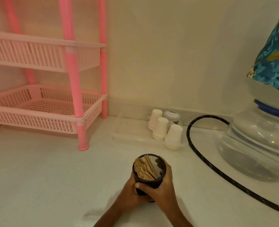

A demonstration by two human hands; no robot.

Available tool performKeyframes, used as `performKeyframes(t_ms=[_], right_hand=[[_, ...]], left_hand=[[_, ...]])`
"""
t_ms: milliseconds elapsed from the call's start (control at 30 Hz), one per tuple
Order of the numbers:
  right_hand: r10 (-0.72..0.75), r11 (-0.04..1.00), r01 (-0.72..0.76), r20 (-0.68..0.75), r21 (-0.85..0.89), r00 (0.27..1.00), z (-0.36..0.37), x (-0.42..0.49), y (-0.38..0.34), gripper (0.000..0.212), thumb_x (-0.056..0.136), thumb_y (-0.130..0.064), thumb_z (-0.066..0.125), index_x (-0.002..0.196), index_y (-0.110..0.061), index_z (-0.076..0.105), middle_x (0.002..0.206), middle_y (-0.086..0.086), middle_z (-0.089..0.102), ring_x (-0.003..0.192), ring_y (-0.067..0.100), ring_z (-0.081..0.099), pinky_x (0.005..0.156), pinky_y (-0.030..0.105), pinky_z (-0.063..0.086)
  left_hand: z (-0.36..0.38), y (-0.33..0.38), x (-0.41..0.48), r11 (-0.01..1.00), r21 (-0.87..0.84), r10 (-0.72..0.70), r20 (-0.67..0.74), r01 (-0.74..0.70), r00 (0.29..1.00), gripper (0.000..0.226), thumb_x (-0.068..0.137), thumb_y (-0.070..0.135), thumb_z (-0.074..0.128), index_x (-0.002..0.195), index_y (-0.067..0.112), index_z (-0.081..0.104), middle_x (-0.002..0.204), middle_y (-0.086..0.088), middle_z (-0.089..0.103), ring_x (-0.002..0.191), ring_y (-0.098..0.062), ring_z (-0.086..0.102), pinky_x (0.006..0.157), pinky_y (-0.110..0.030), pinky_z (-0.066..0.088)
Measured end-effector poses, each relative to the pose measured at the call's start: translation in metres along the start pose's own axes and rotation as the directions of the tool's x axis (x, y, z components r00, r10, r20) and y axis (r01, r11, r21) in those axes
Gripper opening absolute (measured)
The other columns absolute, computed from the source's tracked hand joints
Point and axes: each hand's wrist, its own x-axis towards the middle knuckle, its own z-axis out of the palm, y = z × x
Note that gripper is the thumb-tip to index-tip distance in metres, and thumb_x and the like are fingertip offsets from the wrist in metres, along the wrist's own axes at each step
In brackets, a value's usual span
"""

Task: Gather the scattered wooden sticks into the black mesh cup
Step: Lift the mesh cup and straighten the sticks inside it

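Note:
The black mesh cup stands upright on the white counter at lower centre. A thick bundle of wooden sticks fills its left side and leans left; the right side of the cup is open. My left hand wraps the cup's left and front wall. My right hand clasps it from the right, fingers across the front. No loose sticks show on the counter.
A pink plastic shelf rack stands at the back left. A clear tray with white paper cups and a jar sits by the wall. A black hose curves past a large water bottle on the right.

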Motion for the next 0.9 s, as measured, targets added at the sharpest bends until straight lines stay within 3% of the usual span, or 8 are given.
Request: performKeyframes(t_ms=[133, 233, 367, 533, 667, 733, 800, 900], right_hand=[[0.081, 0.987, -0.124, 0.349, 0.103, 0.934, -0.034, 0.014, -0.012, 0.089, 0.046, -0.025, 0.083, 0.123, -0.034, 0.039, 0.126, -0.016, 0.05, 0.118, -0.002, 0.049, 0.083, 0.006, 0.046], [0.105, 0.993, -0.116, 0.418, 0.001, 0.902, -0.04, 0.019, -0.016, 0.087, 0.046, -0.019, 0.083, 0.12, -0.035, 0.04, 0.12, -0.018, 0.054, 0.108, -0.009, 0.054, 0.082, 0.006, 0.046], [0.082, 0.995, -0.088, 0.131, 0.046, 0.988, -0.037, 0.021, -0.014, 0.09, 0.037, -0.024, 0.092, 0.114, -0.034, 0.045, 0.118, -0.01, 0.057, 0.112, 0.009, 0.054, 0.094, 0.024, 0.046], [0.029, 1.0, -0.029, 0.011, -0.009, 1.0, -0.028, 0.021, -0.007, 0.085, 0.043, -0.012, 0.091, 0.111, -0.034, 0.044, 0.114, -0.014, 0.055, 0.107, 0.001, 0.054, 0.085, 0.006, 0.043], [0.027, 1.0, -0.026, -0.079, 0.012, 0.997, -0.026, 0.023, -0.008, 0.086, 0.048, -0.009, 0.09, 0.116, -0.029, 0.041, 0.117, -0.008, 0.053, 0.11, 0.009, 0.051, 0.092, 0.014, 0.044], [0.011, 1.0, -0.011, -0.045, -0.01, 0.999, -0.019, 0.022, -0.01, 0.087, 0.047, -0.012, 0.09, 0.115, -0.033, 0.042, 0.117, -0.011, 0.054, 0.109, 0.004, 0.052, 0.088, 0.008, 0.045], [0.018, 1.0, -0.015, -0.137, 0.018, 0.99, -0.016, 0.022, -0.01, 0.089, 0.047, -0.01, 0.09, 0.122, -0.022, 0.042, 0.12, -0.001, 0.054, 0.112, 0.013, 0.052, 0.095, 0.022, 0.046], [0.001, 1.0, -0.001, -0.043, 0.007, 0.999, -0.01, 0.02, -0.012, 0.091, 0.043, -0.018, 0.092, 0.116, -0.031, 0.041, 0.119, -0.007, 0.053, 0.111, 0.008, 0.051, 0.089, 0.013, 0.045]], left_hand=[[-0.008, -0.002, 0.007, 0.995, -0.017, -0.095, 0.144, 0.099, 0.985, 0.077, 0.058, 0.024, 0.085, 0.12, 0.031, 0.04, 0.124, 0.012, 0.051, 0.104, 0.009, 0.053, 0.075, 0.002, 0.043], [-0.01, -0.002, 0.011, 0.995, 0.035, -0.095, 0.213, 0.09, 0.972, 0.069, 0.06, 0.019, 0.084, 0.11, 0.041, 0.042, 0.118, 0.024, 0.048, 0.104, 0.013, 0.052, 0.08, 0.003, 0.042], [-0.01, 0.001, 0.01, 0.995, 0.002, -0.098, 0.157, 0.099, 0.983, 0.079, 0.072, 0.019, 0.077, 0.127, 0.041, 0.025, 0.13, 0.02, 0.036, 0.123, 0.004, 0.036, 0.092, 0.002, 0.033], [-0.013, 0.003, 0.01, 0.978, -0.161, -0.126, 0.065, 0.135, 0.99, 0.062, 0.084, 0.006, 0.062, 0.125, 0.034, 0.026, 0.143, 0.002, 0.031, 0.131, -0.01, 0.032, 0.112, -0.033, 0.029], [-0.011, 0.012, 0.012, 0.97, -0.183, -0.158, 0.019, 0.159, 0.987, 0.058, 0.071, 0.032, 0.051, 0.124, 0.031, 0.028, 0.144, -0.004, 0.033, 0.125, -0.011, 0.036, 0.103, -0.028, 0.031], [-0.012, 0.012, 0.015, 0.959, -0.226, -0.178, -0.011, 0.171, 0.984, 0.075, 0.06, 0.051, 0.062, 0.122, 0.029, 0.029, 0.142, -0.003, 0.036, 0.123, -0.011, 0.037, 0.103, -0.03, 0.03], [-0.011, 0.007, 0.016, 0.967, -0.2, -0.158, 0.012, 0.157, 0.987, 0.093, 0.046, 0.077, 0.06, 0.122, 0.032, 0.031, 0.135, 0.007, 0.038, 0.123, -0.009, 0.037, 0.103, -0.029, 0.029], [-0.008, 0.003, 0.018, 0.954, -0.243, -0.195, -0.067, 0.173, 0.979, 0.038, 0.078, 0.044, 0.054, 0.112, 0.032, 0.043, 0.126, 0.009, 0.049, 0.126, -0.017, 0.044, 0.093, -0.01, 0.042]])
